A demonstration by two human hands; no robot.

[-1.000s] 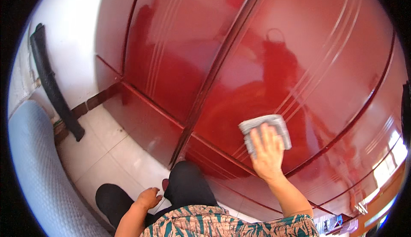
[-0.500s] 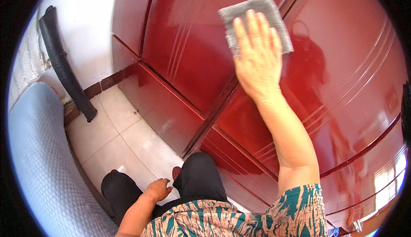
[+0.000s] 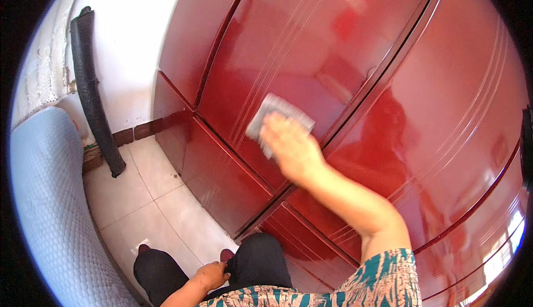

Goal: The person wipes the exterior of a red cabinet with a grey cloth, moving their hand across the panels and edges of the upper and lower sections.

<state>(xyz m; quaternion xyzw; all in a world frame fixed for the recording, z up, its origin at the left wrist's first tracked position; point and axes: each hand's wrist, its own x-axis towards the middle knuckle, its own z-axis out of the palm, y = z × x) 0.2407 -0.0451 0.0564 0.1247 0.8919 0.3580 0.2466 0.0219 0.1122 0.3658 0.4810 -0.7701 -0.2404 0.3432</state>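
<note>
My right hand (image 3: 291, 143) presses a grey cloth (image 3: 280, 110) against the glossy dark red door (image 3: 311, 74) of a large cabinet. The fingers lie over the cloth, smeared by motion, and its edges stick out past them. Below that door runs a lower red panel (image 3: 227, 160). Low in the view, my left hand (image 3: 212, 275) rests by my black-trousered knee (image 3: 261, 262), its fingers loosely bent and holding nothing I can see.
A light blue quilted pad or mattress (image 3: 47, 196) runs along the left side. A long black padded tube (image 3: 94, 90) leans against the white wall (image 3: 130, 46). Pale floor tiles (image 3: 139, 212) lie between it and the cabinet. A second red door (image 3: 444, 112) stands on the right.
My right hand has swept the cloth down and to the left, from the door's upper edge near the seam to its lower part. The view has shifted slightly; my left hand stays by my knee.
</note>
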